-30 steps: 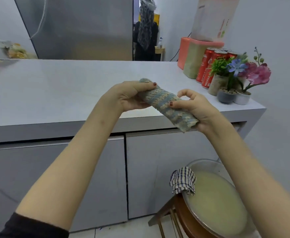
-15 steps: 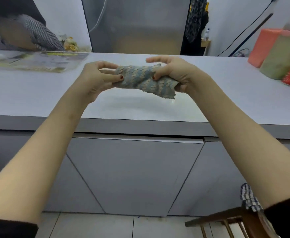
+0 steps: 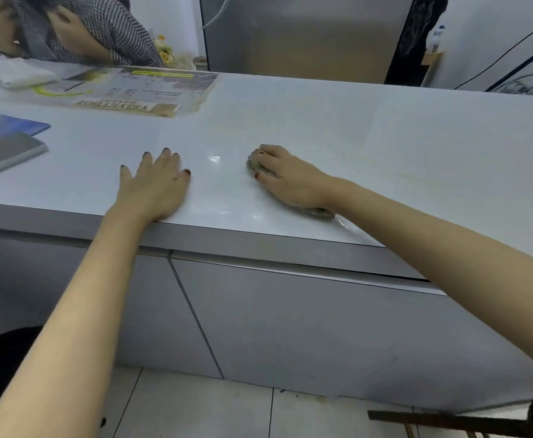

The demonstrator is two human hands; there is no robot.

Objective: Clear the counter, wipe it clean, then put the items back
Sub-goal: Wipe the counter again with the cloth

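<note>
Grey knitted cloth [image 3: 253, 165] lies ten-to-four under my right grip [image 3: 285, 178], fingers curled on it; left grip [image 3: 154, 181], released, rests flat on the desk [image 3: 385, 137] at nine o'clock.

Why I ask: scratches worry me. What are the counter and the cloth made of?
Counter: pale, glossy laminate or stone, judging by sharp light glints; which, unclear. Cloth: soft matte fabric, mottled grey, crumpled under the right hand.
</note>
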